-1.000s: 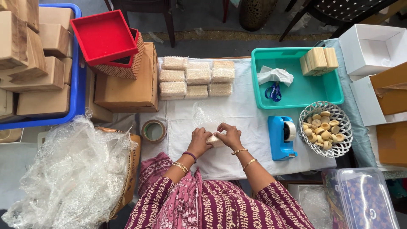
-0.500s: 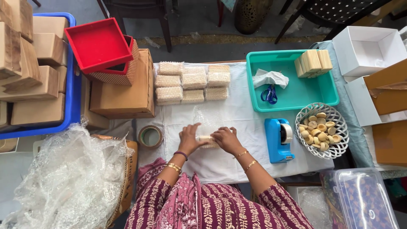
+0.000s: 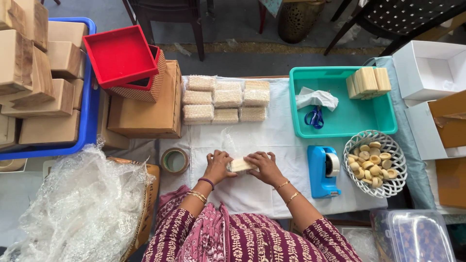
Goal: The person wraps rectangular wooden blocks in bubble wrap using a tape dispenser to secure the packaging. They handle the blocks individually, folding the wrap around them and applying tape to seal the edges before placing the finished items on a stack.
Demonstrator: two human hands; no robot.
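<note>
**Both hands closed around a pale bar on the cloth-covered counter**

The left hand (image 3: pixel 218 166) and right hand (image 3: pixel 264 167) curl around opposite ends of one small cream-coloured bar (image 3: pixel 241 165), rectangular and seemingly wrapped in clear film, held low over the middle of the counter (image 3: pixel 252 194), just in front of the person. Fingers are bent tight on it; neither hand is spread open.

The counter is draped in a white cloth, creased in places. Beyond the hands lie nine wrapped bars (image 3: pixel 226 99) in three rows of three, their wrapping bubbly and matt. To the right stands a teal plastic tray (image 3: pixel 349 119) holding blue-handled scissors (image 3: pixel 315 117), a crumpled white tissue (image 3: pixel 316 98) and a small stack of bare tan bars (image 3: pixel 368 82). Nearer sits a blue tape dispenser (image 3: pixel 322 171) and a white openwork basket (image 3: pixel 376 162) of round yellowish discs. A roll of tape (image 3: pixel 174 160) lies to the left, beside a heap of clear bubble wrap (image 3: pixel 77 208). Two red square box halves (image 3: pixel 124 60) rest on a brown cardboard box (image 3: pixel 145 106); a blue crate (image 3: pixel 87 102) holds stacked wooden-looking boxes. The floor beyond is grey, with dark chair legs.
</note>
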